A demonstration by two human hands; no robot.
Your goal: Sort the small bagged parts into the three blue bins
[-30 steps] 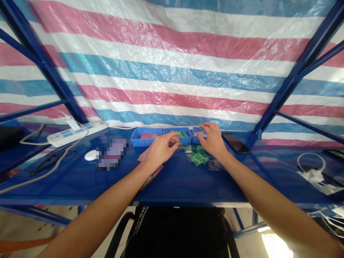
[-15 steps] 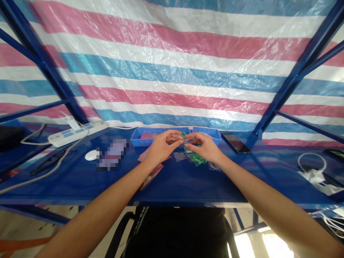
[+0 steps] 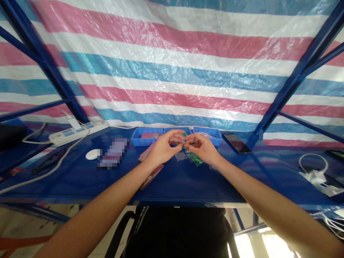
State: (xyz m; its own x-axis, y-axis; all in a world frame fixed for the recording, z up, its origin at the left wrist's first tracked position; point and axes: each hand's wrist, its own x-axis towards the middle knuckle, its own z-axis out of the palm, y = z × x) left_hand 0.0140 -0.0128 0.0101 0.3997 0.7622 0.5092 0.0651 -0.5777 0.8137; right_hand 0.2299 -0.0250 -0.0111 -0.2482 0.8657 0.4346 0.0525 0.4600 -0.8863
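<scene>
My left hand and my right hand meet fingertip to fingertip above the blue table, both pinched on a small item I cannot make out. Under them lie small clear bags and green packets. Pink packets lie beneath my left wrist. Three blue trays stand just behind: the left tray with something pink in it, the middle tray, the right tray.
A black phone lies right of the trays. A white power strip with cables and a white round object sit at the left. White cable and charger rest at the right. Blue rack posts frame both sides; a striped tarp hangs behind.
My right hand left the right tray and came to the middle. Both hands rose slightly and now pinch together above the packets.
</scene>
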